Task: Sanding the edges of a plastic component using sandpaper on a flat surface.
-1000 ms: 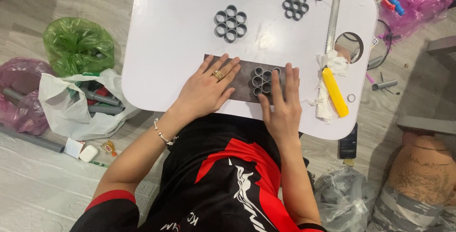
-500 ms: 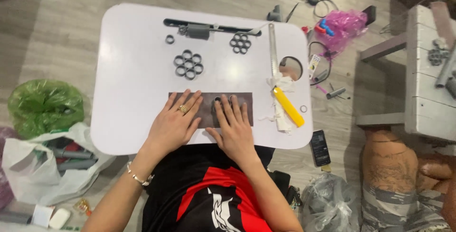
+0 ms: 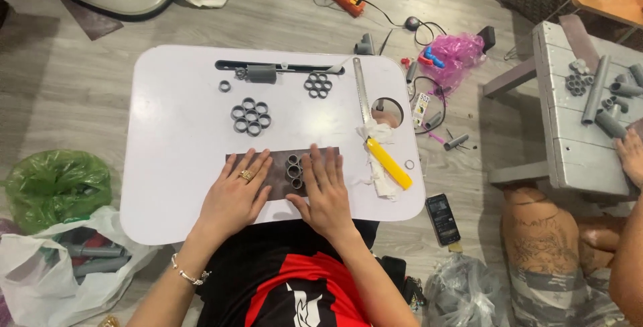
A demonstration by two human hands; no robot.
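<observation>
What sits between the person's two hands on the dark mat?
In the head view, a small cluster of grey rings on the dark mat, between left hand and right hand.

One view only, from a camera worn on the person's head, looking almost straight down. It sits well above the white bench [image 3: 174,186], far enough to take in its whole top and the wooden floor [image 3: 80,119] around it. The person's own torso fills the bottom edge; a grey side bench [image 3: 569,159] and another person's leg [image 3: 542,246] enter at the right.
</observation>
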